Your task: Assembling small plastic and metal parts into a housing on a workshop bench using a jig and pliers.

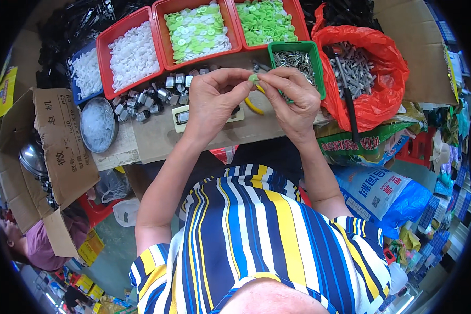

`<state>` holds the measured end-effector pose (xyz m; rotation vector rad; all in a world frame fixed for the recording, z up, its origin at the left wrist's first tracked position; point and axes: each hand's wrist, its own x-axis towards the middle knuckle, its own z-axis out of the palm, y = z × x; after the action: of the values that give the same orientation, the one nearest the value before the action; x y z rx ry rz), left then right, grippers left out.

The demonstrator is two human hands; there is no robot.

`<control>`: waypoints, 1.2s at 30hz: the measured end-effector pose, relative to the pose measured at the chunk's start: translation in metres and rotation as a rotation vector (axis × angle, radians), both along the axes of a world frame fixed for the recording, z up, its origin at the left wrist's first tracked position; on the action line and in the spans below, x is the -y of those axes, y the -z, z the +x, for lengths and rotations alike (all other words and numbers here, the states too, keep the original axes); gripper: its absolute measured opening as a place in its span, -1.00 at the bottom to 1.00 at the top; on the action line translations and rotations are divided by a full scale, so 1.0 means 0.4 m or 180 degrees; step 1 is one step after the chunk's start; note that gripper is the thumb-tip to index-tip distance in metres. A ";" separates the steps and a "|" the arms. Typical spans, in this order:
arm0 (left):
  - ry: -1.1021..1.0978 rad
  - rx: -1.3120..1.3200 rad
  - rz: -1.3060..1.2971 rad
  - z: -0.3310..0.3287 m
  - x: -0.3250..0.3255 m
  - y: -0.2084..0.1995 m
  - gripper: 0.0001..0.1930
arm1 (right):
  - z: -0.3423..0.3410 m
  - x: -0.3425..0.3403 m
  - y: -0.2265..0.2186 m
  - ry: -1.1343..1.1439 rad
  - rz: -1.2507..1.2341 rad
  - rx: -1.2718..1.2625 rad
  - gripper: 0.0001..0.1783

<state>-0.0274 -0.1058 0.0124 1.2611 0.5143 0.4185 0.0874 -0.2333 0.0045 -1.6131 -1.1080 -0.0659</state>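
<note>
My left hand and my right hand meet at chest height over the bench, fingertips pinched together. Between them is a small green plastic disc, touched by both hands; any finer part in the fingers is too small to make out. Under my left wrist lies a cream-coloured block with a dark inset, partly hidden by the hand. A yellow curved tool handle shows between the hands. To the left, several small silver motors lie loose on the bench.
Along the back stand red trays of white parts, mixed discs and green discs. A green tray holds metal pins. A red bag of grey parts sits right; a cardboard box and oval dish stand left.
</note>
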 end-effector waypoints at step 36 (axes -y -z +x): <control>-0.0352 0.0189 0.1551 -0.132 -0.001 0.032 -0.81 | -0.061 -0.034 -0.008 -0.0937 -0.0575 -0.0925 -0.90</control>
<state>-0.0803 -0.1053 -0.0003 1.6859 0.4463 0.7011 0.0631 -0.2198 0.0075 -1.5403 -1.1333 0.4603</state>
